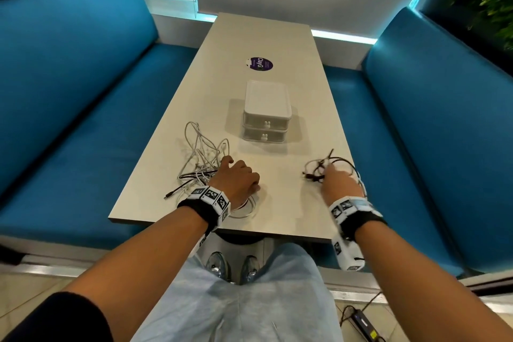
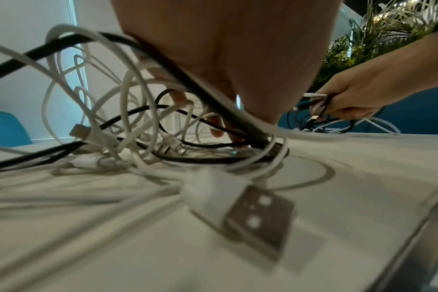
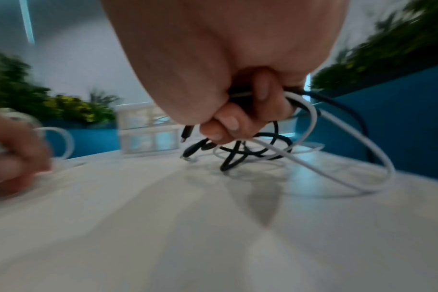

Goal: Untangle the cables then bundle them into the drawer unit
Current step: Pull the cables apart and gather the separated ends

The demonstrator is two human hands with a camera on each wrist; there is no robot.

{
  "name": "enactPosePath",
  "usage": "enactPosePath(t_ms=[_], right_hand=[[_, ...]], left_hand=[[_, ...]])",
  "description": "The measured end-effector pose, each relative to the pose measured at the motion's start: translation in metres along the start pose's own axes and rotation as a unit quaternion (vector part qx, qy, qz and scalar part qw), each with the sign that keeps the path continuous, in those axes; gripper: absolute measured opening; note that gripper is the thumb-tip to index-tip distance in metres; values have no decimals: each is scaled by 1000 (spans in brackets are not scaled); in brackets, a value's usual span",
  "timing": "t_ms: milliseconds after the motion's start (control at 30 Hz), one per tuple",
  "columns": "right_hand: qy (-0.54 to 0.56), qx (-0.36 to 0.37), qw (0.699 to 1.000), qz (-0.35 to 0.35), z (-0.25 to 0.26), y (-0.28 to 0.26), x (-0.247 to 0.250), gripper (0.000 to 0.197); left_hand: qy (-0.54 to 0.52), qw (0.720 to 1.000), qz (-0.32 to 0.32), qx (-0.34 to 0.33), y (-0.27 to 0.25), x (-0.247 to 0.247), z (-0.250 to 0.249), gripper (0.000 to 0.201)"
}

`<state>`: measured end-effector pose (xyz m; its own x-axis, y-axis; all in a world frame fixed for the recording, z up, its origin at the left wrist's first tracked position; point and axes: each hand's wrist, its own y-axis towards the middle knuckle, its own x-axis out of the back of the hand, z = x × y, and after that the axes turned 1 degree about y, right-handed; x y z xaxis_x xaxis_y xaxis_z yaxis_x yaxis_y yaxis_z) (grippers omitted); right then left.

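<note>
A white two-drawer unit (image 1: pixel 266 112) stands mid-table with both drawers closed. Left of it lies a tangle of white and black cables (image 1: pixel 198 158). My left hand (image 1: pixel 240 179) rests on the tangle's near edge, fingers curled down over several strands (image 2: pixel 148 126); a black cable runs under the palm. A white USB plug (image 2: pixel 250 209) lies loose in front. My right hand (image 1: pixel 340 184) grips a small bundle of black and white cables (image 1: pixel 326 166) near the table's right edge, with loops and plugs hanging below the fingers (image 3: pixel 240 152).
The beige table (image 1: pixel 277 44) carries a purple round sticker (image 1: pixel 261 64) beyond the drawer unit. Blue benches (image 1: pixel 83 108) flank both long sides. A black power adapter (image 1: pixel 363 322) lies on the floor at lower right. Plants stand behind the benches.
</note>
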<state>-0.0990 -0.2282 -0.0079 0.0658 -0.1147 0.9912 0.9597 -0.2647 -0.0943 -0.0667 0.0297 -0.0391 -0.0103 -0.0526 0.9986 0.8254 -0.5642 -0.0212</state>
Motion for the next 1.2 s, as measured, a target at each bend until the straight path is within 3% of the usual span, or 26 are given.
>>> enactPosePath(t_ms=[100, 167, 267, 367, 533, 600, 700, 867, 933, 1067, 1200], right_hand=[[18, -89, 995, -37, -32, 11, 16, 35], [47, -103, 993, -33, -33, 14, 22, 39], [72, -32, 996, -43, -10, 9, 22, 23], [105, 76, 992, 7, 25, -3, 9, 18], [107, 199, 973, 52, 62, -16, -9, 19], [113, 209, 969, 67, 66, -16, -10, 18], [115, 198, 969, 91, 65, -11, -11, 18], [102, 193, 968, 126, 59, -10, -14, 20], [102, 195, 967, 130, 56, -10, -16, 20], [79, 208, 967, 121, 53, -13, -17, 23], [68, 221, 965, 127, 57, -15, -16, 24]], left_hand=[[-7, 1000, -6, 4, -1, 0, 1, 27], [-10, 1000, -7, 8, 0, 2, -1, 26], [-24, 1000, -10, 12, 2, 5, -6, 25], [-63, 997, -33, 23, 2, 8, -10, 26], [-200, 976, -80, 15, -1, 17, -12, 82], [-243, 968, -67, 4, -3, 20, -11, 88], [-295, 955, -38, -10, -3, 22, -12, 78], [-286, 957, -42, -12, 6, 16, -17, 25], [-293, 955, -33, -6, 7, 16, -18, 23], [-317, 948, -11, -23, 5, 17, -25, 47], [-255, 966, -5, -27, 9, 16, -26, 27]])
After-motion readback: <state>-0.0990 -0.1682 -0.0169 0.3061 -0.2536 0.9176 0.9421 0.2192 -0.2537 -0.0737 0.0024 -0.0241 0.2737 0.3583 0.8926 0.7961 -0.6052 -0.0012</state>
